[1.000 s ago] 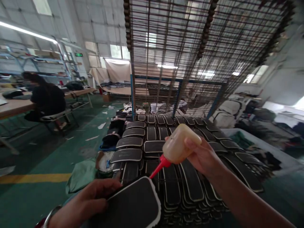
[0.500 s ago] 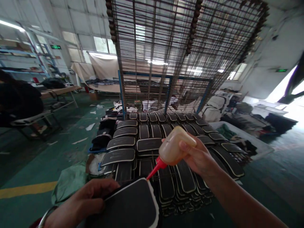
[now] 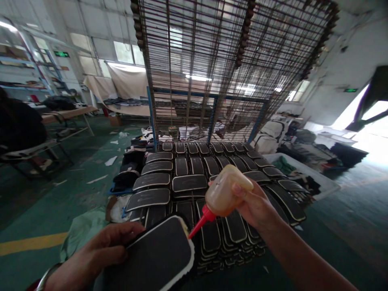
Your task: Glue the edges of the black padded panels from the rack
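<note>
My left hand (image 3: 100, 252) grips the left edge of a dark, rounded-corner panel (image 3: 151, 258) with a whitish border, thumb on top. In my right hand (image 3: 253, 202) is a translucent squeeze bottle (image 3: 226, 190), tipped downward and holding amber liquid. Its red nozzle (image 3: 200, 224) points down and left, with the tip at the panel's pale border near the upper right corner. Beyond both hands lie rows of similar dark panels (image 3: 189, 183) with light edges. The panel's lower part is cut off by the frame's bottom.
A tall wire rack (image 3: 206, 52) rises behind the panels. White bins (image 3: 327, 184) with fabric stand at the right. Green cloth (image 3: 81, 230) lies on the floor at left. A person in dark clothing (image 3: 20, 121) sits by a table (image 3: 66, 115) at far left.
The nozzle tip has moved along the panel's border from the top corner down its right side. The held panel has shifted slightly left, and the whole view has turned a little.
</note>
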Tool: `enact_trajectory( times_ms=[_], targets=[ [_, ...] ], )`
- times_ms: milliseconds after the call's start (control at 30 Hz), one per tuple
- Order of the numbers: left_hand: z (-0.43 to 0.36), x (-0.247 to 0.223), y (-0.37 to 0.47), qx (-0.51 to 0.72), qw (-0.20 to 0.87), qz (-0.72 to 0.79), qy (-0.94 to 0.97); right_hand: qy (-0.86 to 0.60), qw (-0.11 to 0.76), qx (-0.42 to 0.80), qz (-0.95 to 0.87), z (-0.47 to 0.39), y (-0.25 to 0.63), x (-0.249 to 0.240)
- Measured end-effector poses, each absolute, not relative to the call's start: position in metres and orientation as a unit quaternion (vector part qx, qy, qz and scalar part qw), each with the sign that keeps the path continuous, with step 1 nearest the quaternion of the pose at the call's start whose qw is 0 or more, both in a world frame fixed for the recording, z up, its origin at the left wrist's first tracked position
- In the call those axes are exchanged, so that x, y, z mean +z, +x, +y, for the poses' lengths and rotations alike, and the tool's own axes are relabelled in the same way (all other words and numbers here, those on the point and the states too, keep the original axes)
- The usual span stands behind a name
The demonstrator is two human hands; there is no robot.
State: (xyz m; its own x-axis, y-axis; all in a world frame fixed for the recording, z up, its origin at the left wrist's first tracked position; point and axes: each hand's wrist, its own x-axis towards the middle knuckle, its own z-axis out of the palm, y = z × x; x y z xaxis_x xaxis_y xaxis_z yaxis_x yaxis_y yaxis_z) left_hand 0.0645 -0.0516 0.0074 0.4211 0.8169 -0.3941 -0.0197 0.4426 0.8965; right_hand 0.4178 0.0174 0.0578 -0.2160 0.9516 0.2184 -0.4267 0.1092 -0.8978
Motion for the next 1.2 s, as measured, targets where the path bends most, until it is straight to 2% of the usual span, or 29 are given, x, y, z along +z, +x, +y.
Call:
enact_trajectory(
  times_ms=[333,633,933,1200],
  targets=[
    [-0.059,0.003,0.072,0.432,0.685,0.512,0.287,-0.304,0.619,0.589,-0.423,0.017,0.419,0.047],
    [-0.064,-0.001,0.082,0.435,0.724,0.455,0.282,-0.331,0.703,0.545,-0.314,0.031,0.408,0.028],
    [-0.063,-0.003,0.084,0.440,0.733,0.439,0.276,-0.332,0.696,0.554,-0.314,0.019,0.398,0.023],
    [-0.064,0.008,0.093,0.470,0.691,0.488,0.254,-0.337,0.682,0.567,-0.315,0.004,0.390,0.011]
  ],
)
